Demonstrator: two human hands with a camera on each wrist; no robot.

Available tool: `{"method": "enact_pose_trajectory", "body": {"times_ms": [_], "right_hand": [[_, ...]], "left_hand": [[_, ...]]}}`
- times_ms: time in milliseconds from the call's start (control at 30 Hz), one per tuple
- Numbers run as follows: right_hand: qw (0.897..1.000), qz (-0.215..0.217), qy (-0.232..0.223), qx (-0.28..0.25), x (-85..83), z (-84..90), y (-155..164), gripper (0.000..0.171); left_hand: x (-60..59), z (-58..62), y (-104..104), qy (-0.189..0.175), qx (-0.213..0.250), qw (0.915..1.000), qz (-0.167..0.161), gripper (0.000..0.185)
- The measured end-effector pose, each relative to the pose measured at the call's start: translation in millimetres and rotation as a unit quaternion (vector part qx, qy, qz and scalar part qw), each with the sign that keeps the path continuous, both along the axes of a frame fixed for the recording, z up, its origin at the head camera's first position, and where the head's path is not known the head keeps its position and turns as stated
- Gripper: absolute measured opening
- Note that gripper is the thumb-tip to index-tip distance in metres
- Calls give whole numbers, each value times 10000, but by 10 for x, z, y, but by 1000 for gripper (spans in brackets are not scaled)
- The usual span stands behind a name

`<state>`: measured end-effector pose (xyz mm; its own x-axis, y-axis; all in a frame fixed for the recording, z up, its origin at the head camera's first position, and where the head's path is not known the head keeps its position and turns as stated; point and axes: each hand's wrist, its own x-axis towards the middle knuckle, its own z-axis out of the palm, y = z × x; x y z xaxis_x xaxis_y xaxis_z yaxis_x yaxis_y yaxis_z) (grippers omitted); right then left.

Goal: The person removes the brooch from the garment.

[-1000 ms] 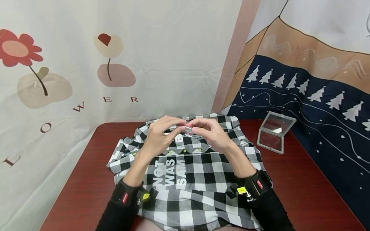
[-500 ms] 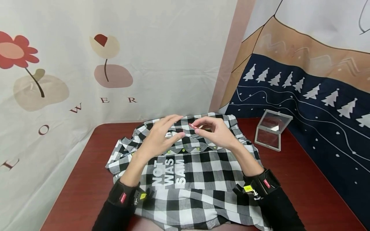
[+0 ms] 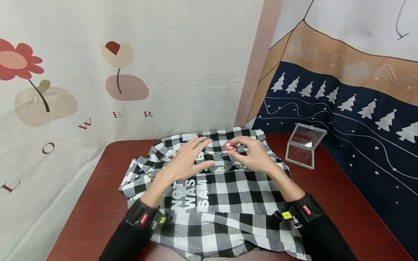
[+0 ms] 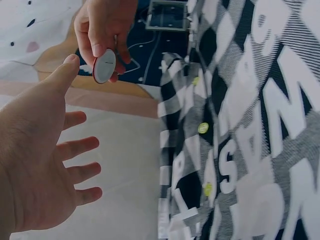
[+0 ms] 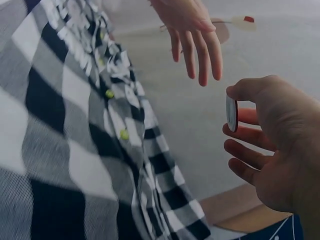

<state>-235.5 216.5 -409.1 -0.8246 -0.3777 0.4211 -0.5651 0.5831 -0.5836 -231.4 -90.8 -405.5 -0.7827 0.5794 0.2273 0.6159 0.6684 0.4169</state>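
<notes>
A small round badge (image 3: pixel 230 146), red and patterned on its face, is pinched between the thumb and fingers of my right hand (image 3: pixel 253 154) above the shirt. Its pale back (image 4: pixel 105 66) shows in the left wrist view, with a thin dark line across it. My left hand (image 3: pixel 187 159) hovers to the left, fingers spread and relaxed, holding nothing; a gap separates it from the badge. Beneath both hands lies a black-and-white checked shirt (image 3: pixel 228 192) with white lettering and yellow-green buttons (image 4: pixel 203 128) along its front.
On the right of the red-brown table (image 3: pixel 343 217), a hinged case (image 3: pixel 300 156) with clear panels stands unfolded. Behind the table hang a pale curtain (image 3: pixel 183 72) with flower prints and a dark blue cloth (image 3: pixel 326 112) with white trees.
Both hands were together at the badge; the left has let go. The right hand has moved right with the badge and turned it, so its red face shows in the head view.
</notes>
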Motion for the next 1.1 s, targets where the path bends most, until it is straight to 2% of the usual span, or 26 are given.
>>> {"method": "enact_pose_trajectory", "body": {"times_ms": [133,367,533,767,1100], "right_hand": [[9995,-147,158,234,13,-76,102,30],[9969,-467,13,634,50,-244,371,35],[9955,-677,6,667,78,-327,577,35],[9912,-1071,-42,771,98,-411,856,35],[9825,-1611,252,899,130,-458,1265,32]], "left_hand": [[-19,-91,53,-106,-137,9998,-20,88],[-65,-219,198,-139,-438,9988,-180,90],[-101,-270,345,-306,-629,9971,-316,91],[-151,-272,624,-275,-770,9944,-676,90],[-215,-210,952,-219,-796,9927,-876,88]]}}
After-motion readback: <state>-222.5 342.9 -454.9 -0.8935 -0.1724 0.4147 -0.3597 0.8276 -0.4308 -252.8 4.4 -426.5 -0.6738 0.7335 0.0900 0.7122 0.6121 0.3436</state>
